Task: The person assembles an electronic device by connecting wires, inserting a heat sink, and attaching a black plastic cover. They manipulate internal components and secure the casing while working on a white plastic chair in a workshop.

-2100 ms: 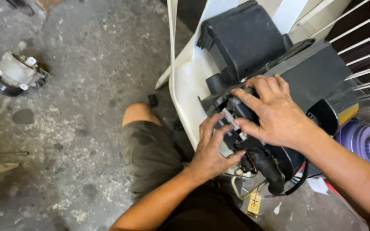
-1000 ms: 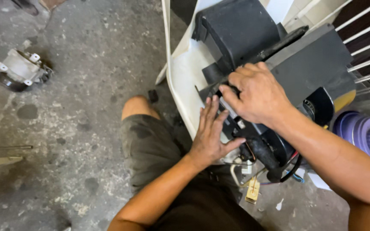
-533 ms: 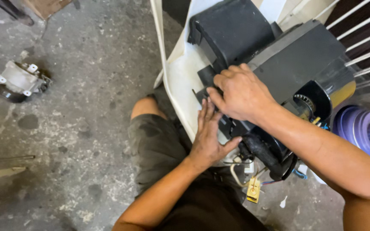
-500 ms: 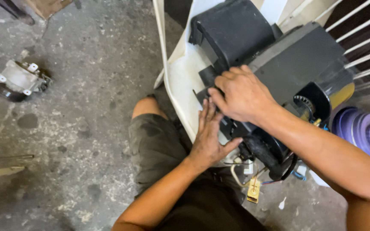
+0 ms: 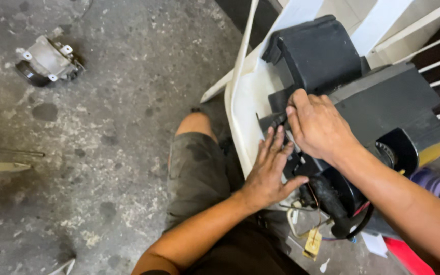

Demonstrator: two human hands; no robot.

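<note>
- The left hand [image 5: 269,173] lies flat with fingers spread and straight, palm pressed against the lower front of a black plastic housing [image 5: 383,104], gripping nothing.
- The right hand [image 5: 319,125] rests just above the left, fingers curled down onto the same housing; whether the fingertips pinch a part cannot be told.
- The housing lies under both hands on a white plastic chair [image 5: 248,97], with a boxy black duct [image 5: 317,53] beyond the right hand.
- Below the left hand, a thick black hose [image 5: 327,198] and thin wires [image 5: 301,224] hang off the housing, with a yellow tag [image 5: 312,243] at the bottom.
- Well away to the left of both hands, a small grey metal part [image 5: 47,61] lies on the concrete floor [image 5: 108,153].
- The person's knee in dark shorts [image 5: 194,173] sits just left of the left hand.
</note>
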